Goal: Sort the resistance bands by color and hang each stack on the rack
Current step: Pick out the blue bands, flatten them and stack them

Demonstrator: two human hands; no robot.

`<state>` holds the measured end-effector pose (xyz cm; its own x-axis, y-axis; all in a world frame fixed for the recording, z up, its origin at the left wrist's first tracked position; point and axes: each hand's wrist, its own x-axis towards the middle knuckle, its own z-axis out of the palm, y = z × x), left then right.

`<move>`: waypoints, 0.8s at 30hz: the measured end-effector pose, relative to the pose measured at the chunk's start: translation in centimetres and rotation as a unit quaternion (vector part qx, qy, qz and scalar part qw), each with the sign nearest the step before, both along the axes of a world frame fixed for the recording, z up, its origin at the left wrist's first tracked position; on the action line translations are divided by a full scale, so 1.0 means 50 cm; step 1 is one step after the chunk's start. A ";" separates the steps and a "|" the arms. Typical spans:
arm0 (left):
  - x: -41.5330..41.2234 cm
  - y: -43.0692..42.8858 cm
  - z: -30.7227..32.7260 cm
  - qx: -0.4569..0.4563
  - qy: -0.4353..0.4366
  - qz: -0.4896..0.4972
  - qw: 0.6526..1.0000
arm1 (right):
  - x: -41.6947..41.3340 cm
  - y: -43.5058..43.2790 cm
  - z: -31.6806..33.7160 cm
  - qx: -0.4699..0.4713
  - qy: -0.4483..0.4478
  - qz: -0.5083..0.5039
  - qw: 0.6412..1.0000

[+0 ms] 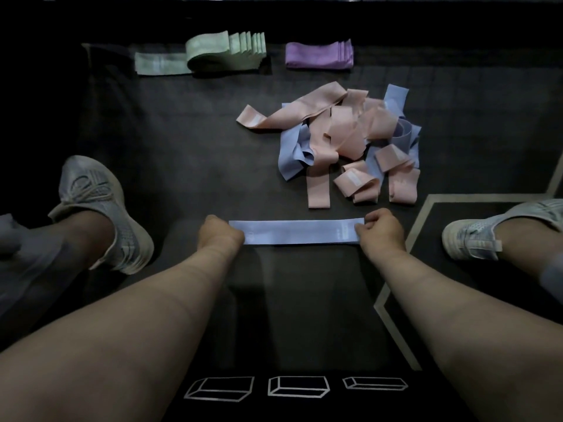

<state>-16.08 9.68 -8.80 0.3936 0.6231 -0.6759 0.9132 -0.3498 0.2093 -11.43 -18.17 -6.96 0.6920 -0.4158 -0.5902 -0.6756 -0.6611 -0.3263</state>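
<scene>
The blue band (pixel 298 233) lies flat and pulled straight on the floor (pixel 182 166), directly in front of the person and between the spread legs. It is a light, soft fabric loop. It has no stiffness of its own and folds or twists as soon as tension is released. The surface looks woven, so slipping is not a concern, and nothing about it is fragile. Take hold at the two short ends, where the loop folds over, and keep both layers together.

The left hand (pixel 221 233) grips the left end with curled fingers. The fingertips are hidden under the back of the hand, so the hold appears to be a pinch but cannot be confirmed. The right hand (pixel 380 231) pinches the right end between thumb and curled fingers. Both forearms reach forward and down, roughly parallel, with the knuckles close to the floor.

The mixed pile (pixel 344 141) of pink and blue bands lies just beyond the held band, unsorted. The green stack (pixel 225 51) and the purple stack (pixel 318 54) sit side by side at the far edge, well apart from the hands. No blue stack is visible. The rack is not in view.
</scene>
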 end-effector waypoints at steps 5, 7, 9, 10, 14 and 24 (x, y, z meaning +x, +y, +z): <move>-0.004 -0.020 0.024 0.146 -0.013 -0.370 0.918 | -0.011 0.006 0.005 -0.133 -0.038 0.282 0.949; -0.005 -0.023 0.012 0.132 -0.026 -0.494 0.859 | -0.011 0.010 0.005 -0.148 -0.010 0.423 0.894; -0.008 -0.031 -0.001 0.131 -0.027 -0.548 0.826 | -0.007 0.012 -0.002 -0.163 0.025 0.481 0.861; -0.010 -0.036 -0.007 0.135 -0.030 -0.563 0.815 | -0.005 0.011 -0.007 -0.171 0.033 0.493 0.853; -0.018 -0.042 -0.019 0.150 -0.037 -0.578 0.801 | -0.004 0.009 -0.024 -0.193 0.041 0.524 0.829; -0.017 -0.047 -0.001 0.128 -0.018 -0.551 0.825 | -0.016 -0.010 -0.024 -0.099 0.034 0.457 0.883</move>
<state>-16.94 7.31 -8.87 0.8331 -0.0052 -0.5530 0.0070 -0.9998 0.0199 -12.21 -18.65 -8.18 0.7573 0.1982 -0.6222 0.1564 -0.9801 -0.1219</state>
